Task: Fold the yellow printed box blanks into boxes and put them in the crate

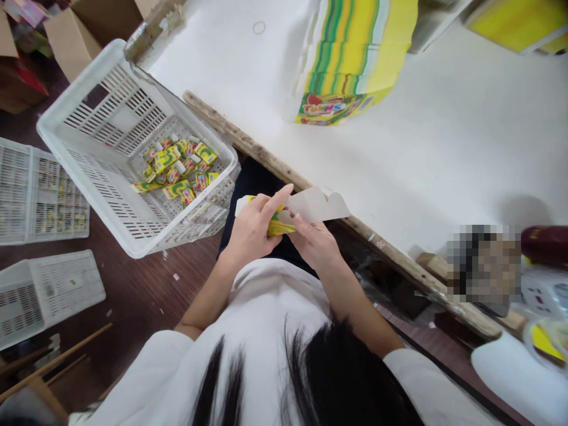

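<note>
Between my two hands is a small yellow and green carton [280, 225], its long white flap raised and reaching out to the right. My left hand [256, 223] is wrapped round the carton's left part, with a white end flap poking out beyond the fingers. My right hand [316, 241] pinches the carton at its right side, under the flap. Its inside is hidden by fingers and flap. Left of my hands a white plastic basket [106, 204] holds several small folded cartons [177, 167] of yellow, green and red print.
On the white table [444, 148] stands a stack of flat printed cartons [350, 53], with a rubber band [258, 28] left of it. The table's wooden edge [266, 151] runs close before me. More white baskets [53, 290] lie on the floor at left, below cardboard boxes [73, 44].
</note>
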`<state>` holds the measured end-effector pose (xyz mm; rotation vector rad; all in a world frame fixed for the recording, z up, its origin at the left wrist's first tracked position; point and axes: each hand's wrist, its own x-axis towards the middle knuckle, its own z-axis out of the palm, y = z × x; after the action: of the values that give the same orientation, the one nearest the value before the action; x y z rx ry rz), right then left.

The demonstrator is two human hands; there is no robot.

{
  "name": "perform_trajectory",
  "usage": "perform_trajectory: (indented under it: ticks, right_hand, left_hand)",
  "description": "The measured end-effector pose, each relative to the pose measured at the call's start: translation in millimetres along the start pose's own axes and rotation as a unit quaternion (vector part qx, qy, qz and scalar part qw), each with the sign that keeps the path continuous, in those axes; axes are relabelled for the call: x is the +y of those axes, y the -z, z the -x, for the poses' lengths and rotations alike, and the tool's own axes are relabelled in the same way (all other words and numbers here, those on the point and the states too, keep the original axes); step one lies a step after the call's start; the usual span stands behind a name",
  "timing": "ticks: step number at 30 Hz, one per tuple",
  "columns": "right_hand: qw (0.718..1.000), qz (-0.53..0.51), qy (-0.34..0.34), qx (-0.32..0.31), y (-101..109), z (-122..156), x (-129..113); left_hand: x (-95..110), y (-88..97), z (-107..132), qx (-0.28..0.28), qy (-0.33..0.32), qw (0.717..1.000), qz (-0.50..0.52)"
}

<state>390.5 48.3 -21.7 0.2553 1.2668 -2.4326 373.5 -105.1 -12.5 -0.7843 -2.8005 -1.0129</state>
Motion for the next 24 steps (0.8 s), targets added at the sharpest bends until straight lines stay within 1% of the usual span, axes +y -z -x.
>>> perform_trajectory:
  ticks: [7,12,15,19,24]
  right_hand:
    - [0.999,0.027,0.02,-0.003,2.6,-0.7,2.9]
    - [0.999,0.05,0.019,0.004,4.5,-0.7,4.7]
    - [0.999,0.048,0.015,0.001,4.9,-0.8,2.9]
    - [1.0,0.008,-0.01,0.004,4.2,-0.5,-1.4]
    - [0.998,-0.031,-0.029,0.037,5.4,1.4,-1.4]
  left_hand:
    - [0.3,0.5,-0.1,0.006,-0.007,1.0,0.003]
    - [0.7,0.9,-0.6,0.008,-0.009,1.0,0.003]
    - [0.4,-0.5,-0.1,0.021,-0.009,1.0,0.012]
    - [1.6,-1.7,0.6,0.032,-0.017,0.999,0.025]
    - [4.2,-2.6,1.5,0.019,-0.031,0.997,0.061]
